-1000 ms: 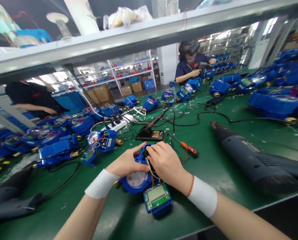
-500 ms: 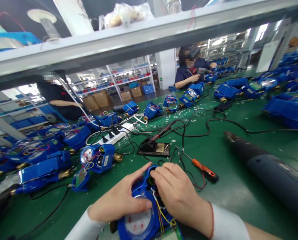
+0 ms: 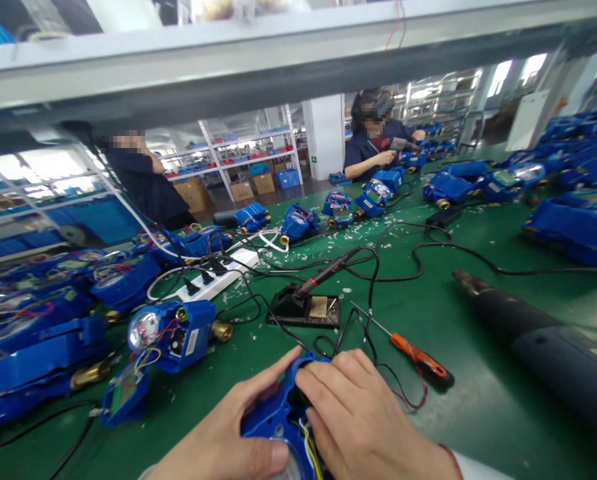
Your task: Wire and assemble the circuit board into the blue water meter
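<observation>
Steadying one meter, my left hand clamped on it, my right hand bunched at its opening, apparently working inside, hold unseen; next move likely calls for steadiness.

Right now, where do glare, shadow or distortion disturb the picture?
Head view: pale glare on the table beside the screwdriver; dark shadow in the meter, under the right hand; windows at upper right washed out; heat gun at the right edge soft, seemingly stretched.
</observation>
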`<state>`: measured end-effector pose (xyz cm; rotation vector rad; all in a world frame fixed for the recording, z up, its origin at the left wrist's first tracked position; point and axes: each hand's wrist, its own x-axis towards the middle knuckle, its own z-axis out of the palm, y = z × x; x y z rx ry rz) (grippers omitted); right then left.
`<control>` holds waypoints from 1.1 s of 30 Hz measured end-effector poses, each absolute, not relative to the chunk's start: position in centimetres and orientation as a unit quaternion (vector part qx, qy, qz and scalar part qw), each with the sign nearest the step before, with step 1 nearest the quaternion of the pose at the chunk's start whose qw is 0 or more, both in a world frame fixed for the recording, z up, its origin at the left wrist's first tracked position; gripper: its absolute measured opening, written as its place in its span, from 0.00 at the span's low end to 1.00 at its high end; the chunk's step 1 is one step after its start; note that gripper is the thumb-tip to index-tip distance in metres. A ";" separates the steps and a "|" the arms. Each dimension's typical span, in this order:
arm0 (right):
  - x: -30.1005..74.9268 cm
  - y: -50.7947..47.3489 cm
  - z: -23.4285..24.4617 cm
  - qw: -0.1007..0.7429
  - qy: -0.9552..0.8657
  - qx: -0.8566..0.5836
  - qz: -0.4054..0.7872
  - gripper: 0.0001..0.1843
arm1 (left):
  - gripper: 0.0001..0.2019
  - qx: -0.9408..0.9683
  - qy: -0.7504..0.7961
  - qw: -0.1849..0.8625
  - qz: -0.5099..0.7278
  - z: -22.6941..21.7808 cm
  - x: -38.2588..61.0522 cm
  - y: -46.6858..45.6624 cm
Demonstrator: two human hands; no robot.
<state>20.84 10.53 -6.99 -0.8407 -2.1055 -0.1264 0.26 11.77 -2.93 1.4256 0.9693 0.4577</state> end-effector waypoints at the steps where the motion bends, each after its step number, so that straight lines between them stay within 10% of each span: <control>1: 20.8 10.7 -7.0 0.426 -0.839 -0.335 -0.053 0.14 | 0.44 0.612 0.415 0.641 0.206 -3.3 0.1 12.0; 24: 21.4 9.9 -7.1 0.522 -0.793 -0.312 0.051 0.12 | 0.50 0.526 0.453 0.683 0.225 -4.3 -0.3 12.3; 33: 19.7 9.1 -7.0 0.406 -0.775 -0.478 -0.081 0.15 | 0.44 0.561 0.470 0.615 0.293 -6.1 -1.3 11.9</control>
